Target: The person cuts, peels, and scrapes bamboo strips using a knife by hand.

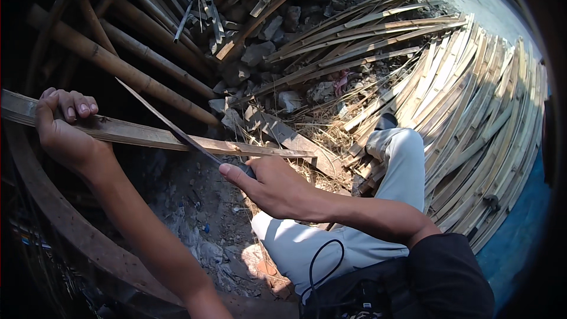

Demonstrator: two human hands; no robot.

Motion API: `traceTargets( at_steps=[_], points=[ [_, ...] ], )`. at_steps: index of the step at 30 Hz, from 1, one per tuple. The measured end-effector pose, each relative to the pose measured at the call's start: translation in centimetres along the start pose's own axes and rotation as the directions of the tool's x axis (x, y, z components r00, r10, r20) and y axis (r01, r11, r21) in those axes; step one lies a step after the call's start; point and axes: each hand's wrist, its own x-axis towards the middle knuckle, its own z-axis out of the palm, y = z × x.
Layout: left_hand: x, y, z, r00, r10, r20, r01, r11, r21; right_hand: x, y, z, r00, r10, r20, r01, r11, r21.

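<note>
The left hand (66, 130) grips a split bamboo strip (136, 136) near its far left end, fingers curled over the upper edge. The strip slants slightly downward across the person's front, its other end reaching past the right hand (274, 189). That hand is wrapped around the handle of a long-bladed knife (202, 150), thumb laid forward along it. The blade points up and left and crosses the strip; whether it touches the bamboo cannot be told.

Small pale marks show on black gear (354, 289) at the person's lap, too small to read. A black cable (342, 251) loops up from it, over pale trousers (313, 251).

To the right, many split bamboo strips lie side by side in a broad pile (496, 106); a looser bundle (366, 35) extends beyond the stones (258, 53). Round bamboo poles (159, 91) lean in shadow at the upper left. A notched plank (283, 127) lies on the littered ground, near a pink scrap (341, 82).
</note>
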Motion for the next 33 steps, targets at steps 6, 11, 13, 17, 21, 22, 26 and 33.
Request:
traceTargets(
  at_steps=[6,11,13,17,21,22,26,33],
  points=[
    [-1.5,1.0,1.2,0.993,0.03,0.112,-0.022,0.997,-0.074,-0.3,11.7,0.6,0.986,0.168,-0.005,-0.168,0.981,-0.094],
    [-0.9,0.6,2.4,0.991,0.015,0.136,-0.005,0.997,-0.073,-0.3,6.4,0.2,0.963,0.266,-0.043,-0.261,0.962,0.083],
    [-0.2,1.2,1.4,0.988,0.027,0.152,-0.021,0.999,-0.045,-0.7,2.5,0.9,0.995,0.085,-0.05,-0.073,0.976,0.207],
    [-0.1,1.0,0.7,0.976,0.054,0.21,-0.036,0.996,-0.086,-0.1,5.7,1.4,0.996,0.07,-0.054,-0.063,0.991,0.121],
    [-0.8,0.8,0.6,0.987,0.019,0.159,-0.011,0.999,-0.051,0.4,8.0,3.0,0.965,0.151,-0.215,-0.165,0.985,-0.048],
    [-0.1,0.5,-0.1,0.989,0.013,0.147,-0.009,0.999,-0.031,0.4,8.1,3.7,0.947,0.005,-0.321,-0.055,0.988,-0.146],
    [0.7,-0.3,-2.3,0.992,-0.007,0.124,0.007,1.0,0.0,0.4,2.8,1.2,0.986,0.141,0.085,-0.152,0.979,0.133],
    [-0.4,1.4,-1.4,0.985,0.006,0.173,0.006,0.998,-0.069,-0.3,6.5,1.7,0.95,0.295,0.1,-0.303,0.95,0.073]
  ],
)
